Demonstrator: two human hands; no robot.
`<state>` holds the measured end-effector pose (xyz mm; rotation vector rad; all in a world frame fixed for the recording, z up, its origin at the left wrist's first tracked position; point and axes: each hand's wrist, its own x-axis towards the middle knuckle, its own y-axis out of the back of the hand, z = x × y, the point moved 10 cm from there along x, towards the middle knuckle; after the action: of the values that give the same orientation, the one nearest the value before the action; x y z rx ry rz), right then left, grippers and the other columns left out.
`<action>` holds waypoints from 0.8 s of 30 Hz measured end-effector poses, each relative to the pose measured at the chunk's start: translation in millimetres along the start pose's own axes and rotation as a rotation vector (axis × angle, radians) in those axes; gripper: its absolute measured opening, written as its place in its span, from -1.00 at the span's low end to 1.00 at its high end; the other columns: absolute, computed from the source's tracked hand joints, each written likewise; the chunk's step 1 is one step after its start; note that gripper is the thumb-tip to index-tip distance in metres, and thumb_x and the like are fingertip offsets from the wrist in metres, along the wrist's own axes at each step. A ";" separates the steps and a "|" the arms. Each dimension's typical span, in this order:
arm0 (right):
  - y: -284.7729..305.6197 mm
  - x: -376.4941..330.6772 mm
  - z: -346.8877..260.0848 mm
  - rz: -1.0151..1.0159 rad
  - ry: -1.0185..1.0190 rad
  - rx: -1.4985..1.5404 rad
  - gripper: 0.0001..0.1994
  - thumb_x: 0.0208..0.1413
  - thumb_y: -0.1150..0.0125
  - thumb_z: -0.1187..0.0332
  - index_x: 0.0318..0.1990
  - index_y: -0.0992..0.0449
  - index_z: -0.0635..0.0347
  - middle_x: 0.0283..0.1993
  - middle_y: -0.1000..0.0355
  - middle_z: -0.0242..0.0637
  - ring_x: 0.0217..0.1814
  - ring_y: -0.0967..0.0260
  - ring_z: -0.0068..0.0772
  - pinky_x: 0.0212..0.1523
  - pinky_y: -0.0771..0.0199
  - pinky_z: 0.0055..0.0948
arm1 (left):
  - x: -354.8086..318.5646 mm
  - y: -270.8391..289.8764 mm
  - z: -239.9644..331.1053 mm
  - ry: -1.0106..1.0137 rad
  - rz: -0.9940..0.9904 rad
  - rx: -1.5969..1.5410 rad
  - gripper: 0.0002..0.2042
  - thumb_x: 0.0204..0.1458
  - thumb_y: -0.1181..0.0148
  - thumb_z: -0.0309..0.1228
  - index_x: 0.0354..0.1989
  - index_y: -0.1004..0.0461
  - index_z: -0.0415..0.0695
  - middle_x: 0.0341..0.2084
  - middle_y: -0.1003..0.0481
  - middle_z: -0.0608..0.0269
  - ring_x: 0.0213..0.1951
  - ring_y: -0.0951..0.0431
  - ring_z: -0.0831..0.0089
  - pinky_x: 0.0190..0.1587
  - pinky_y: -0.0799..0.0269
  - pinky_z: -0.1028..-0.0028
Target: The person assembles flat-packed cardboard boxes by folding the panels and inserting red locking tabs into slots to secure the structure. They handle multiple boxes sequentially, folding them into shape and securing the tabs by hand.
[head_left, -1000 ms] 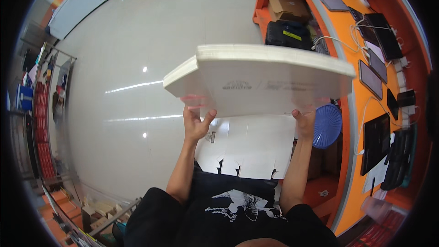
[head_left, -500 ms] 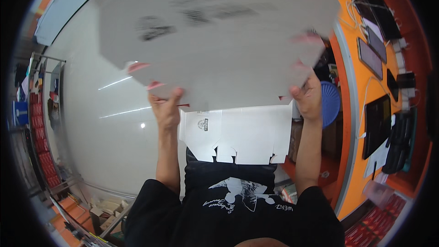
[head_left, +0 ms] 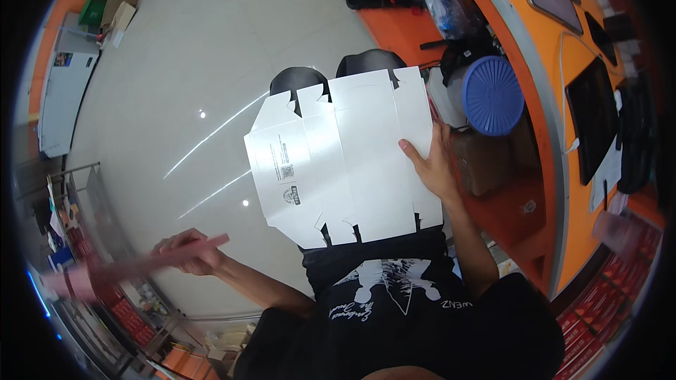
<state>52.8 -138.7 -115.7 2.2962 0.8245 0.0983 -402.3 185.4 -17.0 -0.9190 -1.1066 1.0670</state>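
Note:
A flat white carton blank [head_left: 366,162] with slots, flaps and small black print lies across my lap. My right hand [head_left: 434,169] grips its right edge, thumb on the upper face and fingers at the rim. Out to the left, away from the blank, my left hand [head_left: 187,252] is closed on a flat pinkish-red carton blank [head_left: 134,267]. That one is seen nearly edge-on and is smeared by motion, so its shape is hard to make out.
An orange desk [head_left: 556,169] on the right carries phones and a tablet [head_left: 593,127]. Below it sits a tub with a blue lid [head_left: 493,95]. Red boxes [head_left: 134,320] fill a rack at the left. A white chest [head_left: 67,98] stands far left.
Both hands held one large blank up in front of me. My left hand has swung left and down with a blank; my right hand now grips the white one on my lap.

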 end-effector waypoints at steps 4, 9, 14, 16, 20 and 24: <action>-6.1 -6.8 17.2 -0.093 -0.034 0.040 -0.29 0.24 -0.41 0.15 0.36 -0.17 0.34 0.29 -0.28 0.10 0.36 -0.30 0.03 0.32 -0.35 -0.07 | -3.7 -10.6 -35.1 0.202 -0.041 -0.322 -0.75 0.41 -0.06 -0.26 0.06 -0.50 -0.14 -0.14 -0.68 0.30 -0.20 -0.69 0.46 0.19 -0.43 0.41; 0.1 -9.6 15.6 -0.228 -0.172 0.471 -0.20 0.23 -0.38 0.37 0.52 -0.03 0.32 0.46 -0.23 -0.04 0.50 -0.18 -0.25 0.47 -0.18 -0.26 | -14.4 -3.3 -92.9 0.300 -0.047 -0.205 -0.78 0.44 0.05 -0.21 -0.03 -0.37 -0.09 -0.18 -0.65 0.30 -0.17 -0.65 0.38 0.34 -0.35 0.14; 5.1 -9.3 -3.0 -0.338 -0.284 0.907 -0.20 0.26 -0.31 0.48 0.55 0.02 0.32 0.48 -0.20 -0.11 0.52 -0.16 -0.29 0.50 -0.12 -0.30 | -33.8 27.4 -116.7 0.532 -0.141 -0.242 -0.70 0.44 0.06 -0.17 0.13 -0.32 -0.11 0.03 -0.57 0.24 0.02 -0.58 0.30 0.28 -0.32 -0.28; 6.4 -3.3 -15.0 -0.335 -0.169 0.865 -0.19 0.25 -0.31 0.50 0.56 0.03 0.31 0.48 -0.21 -0.11 0.51 -0.17 -0.31 0.49 -0.13 -0.31 | -39.9 34.3 -114.1 0.608 -0.198 -0.299 -0.66 0.44 0.07 -0.15 0.18 -0.31 -0.12 0.07 -0.55 0.25 0.08 -0.55 0.28 0.23 -0.28 -0.42; 27.6 -12.7 -34.8 -0.237 0.074 0.600 -0.29 0.20 -0.35 0.51 0.47 -0.14 0.35 0.36 -0.38 -0.10 0.38 -0.34 -0.35 0.37 -0.30 -0.33 | -50.3 44.8 -124.8 0.733 -0.152 -0.451 -0.65 0.43 0.13 -0.15 0.17 -0.36 -0.11 -0.02 -0.63 0.34 0.01 -0.64 0.27 0.25 -0.16 -0.49; 56.6 -33.5 -89.9 -0.258 0.214 0.409 -0.78 0.12 -0.35 0.55 -0.08 -0.61 0.46 -0.07 -0.67 -0.09 -0.12 -0.63 -0.38 -0.06 -0.58 -0.40 | -46.8 42.8 -126.3 0.706 -0.224 -0.589 -0.65 0.44 0.15 -0.11 0.18 -0.33 -0.07 0.09 -0.57 0.29 0.15 -0.56 0.24 0.07 -0.30 -0.56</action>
<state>30.9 -138.0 -6.5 2.5586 1.3499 0.0648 -292.3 144.1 -95.5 -1.4498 -0.8873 0.1671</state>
